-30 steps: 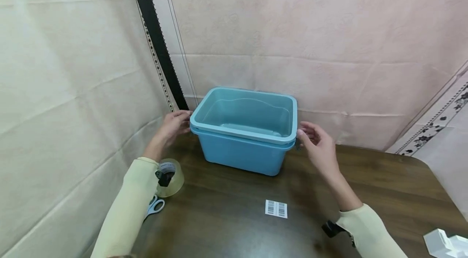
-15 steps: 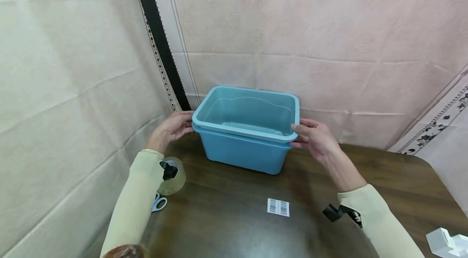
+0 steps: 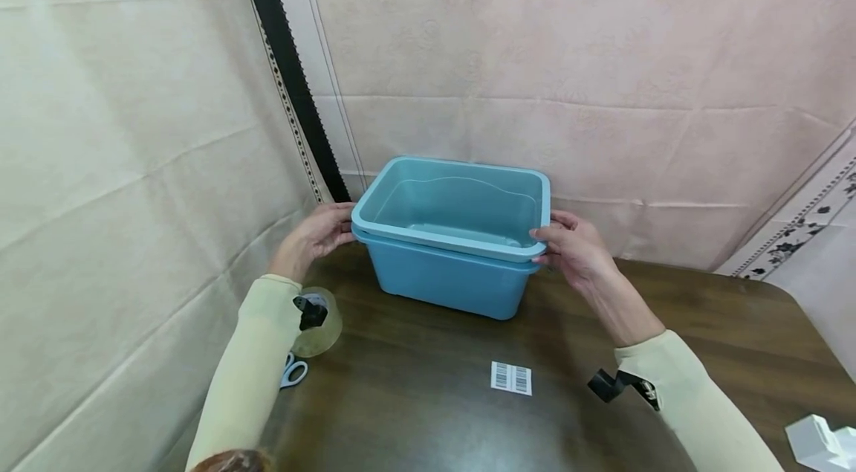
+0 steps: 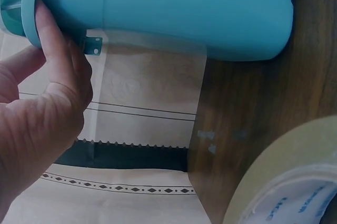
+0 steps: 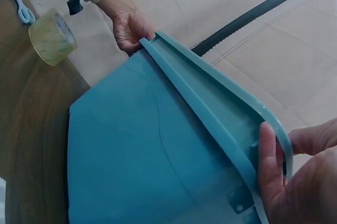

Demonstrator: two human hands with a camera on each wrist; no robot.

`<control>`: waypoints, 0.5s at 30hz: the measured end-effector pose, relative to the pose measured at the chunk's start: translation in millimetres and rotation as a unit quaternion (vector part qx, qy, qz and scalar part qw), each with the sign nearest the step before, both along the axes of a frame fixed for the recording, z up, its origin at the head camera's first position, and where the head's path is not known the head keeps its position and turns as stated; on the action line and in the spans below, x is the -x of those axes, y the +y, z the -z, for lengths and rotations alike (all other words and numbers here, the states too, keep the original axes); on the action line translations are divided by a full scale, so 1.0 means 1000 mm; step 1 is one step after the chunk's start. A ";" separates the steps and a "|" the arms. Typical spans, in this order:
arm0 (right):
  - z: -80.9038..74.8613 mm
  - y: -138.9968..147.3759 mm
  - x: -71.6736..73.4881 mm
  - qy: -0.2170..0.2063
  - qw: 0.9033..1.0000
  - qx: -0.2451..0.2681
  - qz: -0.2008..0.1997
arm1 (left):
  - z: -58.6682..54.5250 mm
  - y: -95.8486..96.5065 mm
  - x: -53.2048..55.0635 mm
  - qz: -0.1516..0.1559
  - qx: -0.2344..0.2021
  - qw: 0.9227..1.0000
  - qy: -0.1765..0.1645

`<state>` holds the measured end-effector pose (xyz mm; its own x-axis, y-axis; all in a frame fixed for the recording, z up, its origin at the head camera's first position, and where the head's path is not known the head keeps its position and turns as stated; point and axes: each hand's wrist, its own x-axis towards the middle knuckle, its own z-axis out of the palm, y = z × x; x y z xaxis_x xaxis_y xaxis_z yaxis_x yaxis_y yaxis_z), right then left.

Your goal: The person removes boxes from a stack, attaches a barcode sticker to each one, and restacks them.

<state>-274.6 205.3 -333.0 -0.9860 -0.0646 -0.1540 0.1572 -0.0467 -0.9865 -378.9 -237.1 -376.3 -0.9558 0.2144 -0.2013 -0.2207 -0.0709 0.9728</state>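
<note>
Two blue plastic bins stand nested on the table: a lighter upper bin (image 3: 461, 201) inside a lower bin (image 3: 441, 279). In the head view my left hand (image 3: 314, 234) is at their left end. The left wrist view shows a finger (image 4: 47, 23) tucked under the lower bin's rim, with the thumb (image 4: 23, 66) on the rim's other side. At the right end my right hand (image 3: 571, 245) grips the upper bin's rim. One finger (image 5: 268, 153) sits in the gap between the two rims in the right wrist view. Both bins look upright.
A roll of clear packing tape (image 3: 326, 331) stands beside the left forearm, with blue-handled scissors (image 3: 294, 372) partly under the sleeve. A barcode label (image 3: 511, 377) lies in front of the bins. White blocky pieces (image 3: 819, 442) are at the lower right. Cloth walls (image 3: 635, 85) enclose the table.
My right hand has come in from beside the bins and taken hold of the upper rim. My left hand has closed in on the left end. The bins look still.
</note>
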 end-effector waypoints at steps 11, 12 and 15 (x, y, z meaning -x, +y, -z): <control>-0.008 -0.001 -0.004 -0.011 0.999 0.021 0.036 | -0.004 0.002 -0.004 0.015 0.032 0.999 0.001; -0.008 -0.001 -0.005 -0.008 0.999 0.017 0.033 | -0.004 0.002 -0.005 0.015 0.031 0.999 0.001; -0.008 -0.001 -0.004 0.001 1.000 0.011 0.018 | -0.005 0.000 -0.006 0.019 0.035 0.999 0.000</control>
